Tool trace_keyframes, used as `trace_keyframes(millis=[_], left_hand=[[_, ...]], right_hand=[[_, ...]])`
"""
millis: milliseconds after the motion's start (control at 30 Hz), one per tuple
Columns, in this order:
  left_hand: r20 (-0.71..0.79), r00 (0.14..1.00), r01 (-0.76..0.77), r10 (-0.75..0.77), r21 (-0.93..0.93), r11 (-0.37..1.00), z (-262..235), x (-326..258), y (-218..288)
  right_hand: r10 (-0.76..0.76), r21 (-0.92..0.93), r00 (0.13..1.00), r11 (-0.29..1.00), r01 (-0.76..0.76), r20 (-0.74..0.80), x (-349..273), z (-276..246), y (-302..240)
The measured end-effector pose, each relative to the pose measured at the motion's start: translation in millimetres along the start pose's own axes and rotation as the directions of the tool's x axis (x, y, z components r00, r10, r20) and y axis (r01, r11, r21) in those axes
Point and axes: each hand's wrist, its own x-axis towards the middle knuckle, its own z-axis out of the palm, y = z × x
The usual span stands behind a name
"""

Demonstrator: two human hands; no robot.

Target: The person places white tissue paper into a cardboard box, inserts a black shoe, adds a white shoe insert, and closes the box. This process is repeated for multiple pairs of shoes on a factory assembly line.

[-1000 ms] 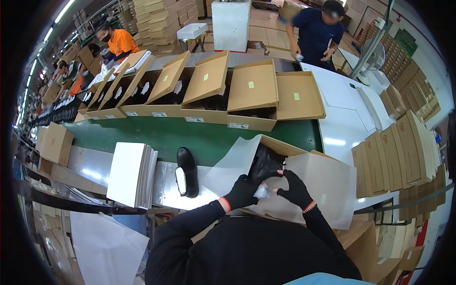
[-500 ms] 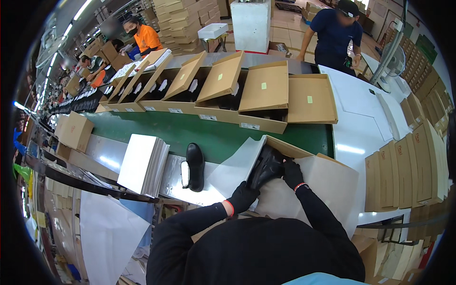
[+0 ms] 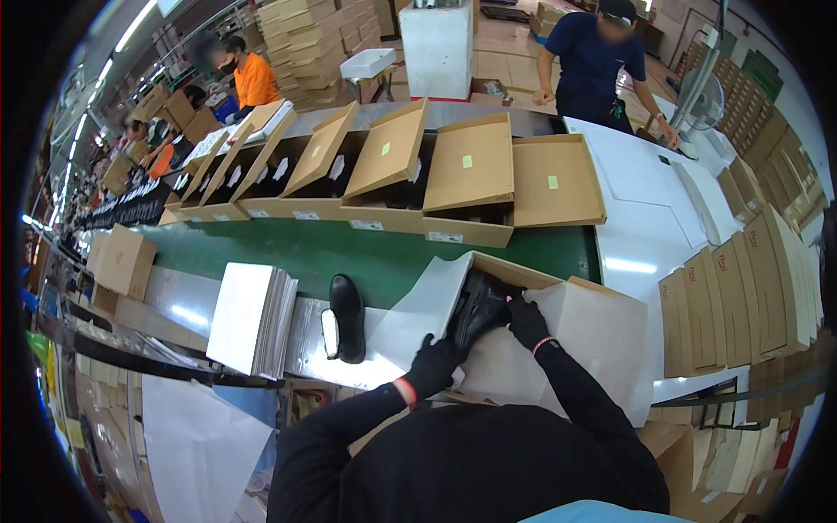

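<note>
Slanting away rightward, toe unclear, the black shoe (image 3: 483, 314) is grasped by both hands (image 3: 528, 322).

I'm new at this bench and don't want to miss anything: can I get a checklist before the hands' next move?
1. Box open: ok.
2. Paper clear of the boxed shoe's top: ok, spread open.
3. Hands off the boxed shoe: not ok, left hand and right hand touch it.
4. Second shoe boxed: not ok, outside.
5. Stuffing inside boxed shoe: cannot tell.
</note>
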Motion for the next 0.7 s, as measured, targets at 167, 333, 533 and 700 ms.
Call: trace_keyframes(millis=[167,333,533,700], left_hand=[[-0.459,0.798,0.343,-0.39,-0.187,0.921,6,-15,-71],[-0.141,0.766,0.619,-0.627,-0.101,0.779,115,-75,-100],[-0.333,0.802,0.449,-0.496,-0.211,0.868,125,-91,-116],[-0.408,0.798,0.207,-0.443,-0.505,0.838,-13,-21,-51]], right_hand=[[-0.056,0.212,0.957,0.97,0.119,-0.283,-44,-17,-24],[-0.008,0.313,0.926,0.94,0.136,-0.377,-105,-46,-78],[0.1,0.479,0.955,0.876,0.048,-0.279,-133,-62,-110],[0.128,0.494,0.93,0.867,0.064,-0.344,-116,-99,-110]])
